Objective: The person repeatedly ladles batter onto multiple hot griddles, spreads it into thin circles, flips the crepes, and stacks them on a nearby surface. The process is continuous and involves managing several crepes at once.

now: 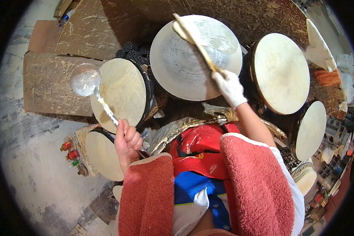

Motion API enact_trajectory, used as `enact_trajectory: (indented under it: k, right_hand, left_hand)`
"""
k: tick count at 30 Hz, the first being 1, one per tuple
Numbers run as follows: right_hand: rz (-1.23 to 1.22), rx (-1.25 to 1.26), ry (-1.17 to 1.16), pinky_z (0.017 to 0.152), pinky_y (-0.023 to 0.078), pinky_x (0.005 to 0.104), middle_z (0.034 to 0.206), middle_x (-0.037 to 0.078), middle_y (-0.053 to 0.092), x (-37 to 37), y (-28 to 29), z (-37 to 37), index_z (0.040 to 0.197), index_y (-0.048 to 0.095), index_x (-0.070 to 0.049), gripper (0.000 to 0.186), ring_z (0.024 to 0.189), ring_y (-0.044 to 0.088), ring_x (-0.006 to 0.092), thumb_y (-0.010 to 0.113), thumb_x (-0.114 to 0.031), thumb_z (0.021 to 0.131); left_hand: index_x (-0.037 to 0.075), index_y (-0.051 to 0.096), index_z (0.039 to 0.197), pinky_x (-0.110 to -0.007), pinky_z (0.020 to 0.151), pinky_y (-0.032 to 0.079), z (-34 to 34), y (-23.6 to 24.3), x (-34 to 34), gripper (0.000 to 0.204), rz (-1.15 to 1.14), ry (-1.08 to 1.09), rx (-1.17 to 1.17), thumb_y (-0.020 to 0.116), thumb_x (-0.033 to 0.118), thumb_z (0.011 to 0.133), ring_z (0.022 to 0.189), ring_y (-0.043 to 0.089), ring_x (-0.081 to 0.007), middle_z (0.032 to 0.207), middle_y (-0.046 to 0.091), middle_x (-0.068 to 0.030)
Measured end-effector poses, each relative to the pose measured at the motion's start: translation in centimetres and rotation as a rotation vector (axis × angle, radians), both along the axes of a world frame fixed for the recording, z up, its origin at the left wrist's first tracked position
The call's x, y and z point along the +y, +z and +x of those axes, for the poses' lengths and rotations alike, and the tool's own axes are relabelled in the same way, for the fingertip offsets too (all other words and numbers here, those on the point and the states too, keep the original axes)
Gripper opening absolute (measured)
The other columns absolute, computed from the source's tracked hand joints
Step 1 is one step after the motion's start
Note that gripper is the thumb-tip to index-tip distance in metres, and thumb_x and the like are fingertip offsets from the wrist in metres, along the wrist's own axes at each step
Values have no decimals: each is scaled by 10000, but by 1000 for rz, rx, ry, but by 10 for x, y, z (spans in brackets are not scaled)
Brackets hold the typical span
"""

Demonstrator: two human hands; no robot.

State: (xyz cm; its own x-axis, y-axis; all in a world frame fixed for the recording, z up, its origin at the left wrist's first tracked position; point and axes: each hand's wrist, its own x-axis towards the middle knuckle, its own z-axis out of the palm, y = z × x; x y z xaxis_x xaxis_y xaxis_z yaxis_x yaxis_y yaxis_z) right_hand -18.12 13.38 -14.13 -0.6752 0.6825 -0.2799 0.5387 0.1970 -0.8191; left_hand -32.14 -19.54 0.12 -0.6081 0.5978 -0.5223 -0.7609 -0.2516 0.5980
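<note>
My left hand (126, 142), bare, grips the handle of a metal ladle (85, 80) whose round bowl hangs over the left edge of a round griddle (124, 90) coated with pale batter. My right hand (229, 87) wears a white glove and holds a long wooden spatula (196, 39) that reaches up across the middle griddle (185, 67), where a thin sheet of batter (214, 33) lies partly peeled at the upper right. Pink towelling sleeves cover both forearms.
More round griddles stand around me: one at right (281, 72), one lower right (311, 129), one lower left (102, 155) beside red gas knobs (69, 151). Cardboard sheets (51, 84) lie on the floor at left. Dark honeycomb coal bricks (133, 51) sit behind.
</note>
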Motion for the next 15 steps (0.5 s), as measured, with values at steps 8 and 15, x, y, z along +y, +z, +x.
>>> enact_trajectory:
  k: [8, 15]
  right_hand:
    - [-10, 3, 227, 884, 479, 357, 1064, 217, 666, 44, 0, -4, 1194, 621, -14, 414, 1009, 645, 324, 581, -293, 892]
    - [27, -73, 315, 901, 475, 320, 1084, 193, 670, 82, 7, -9, 1218, 620, -64, 400, 1009, 646, 269, 601, -300, 896]
  left_hand:
    - [186, 355, 702, -235, 329, 173, 30, 7, 3, 390, -298, 239, -15, 365, 401, 1027, 356, 155, -52, 471, 204, 85]
    - [178, 371, 704, -248, 313, 207, 49, 6, 8, 397, -267, 266, -41, 352, 405, 1030, 343, 156, -68, 466, 202, 71]
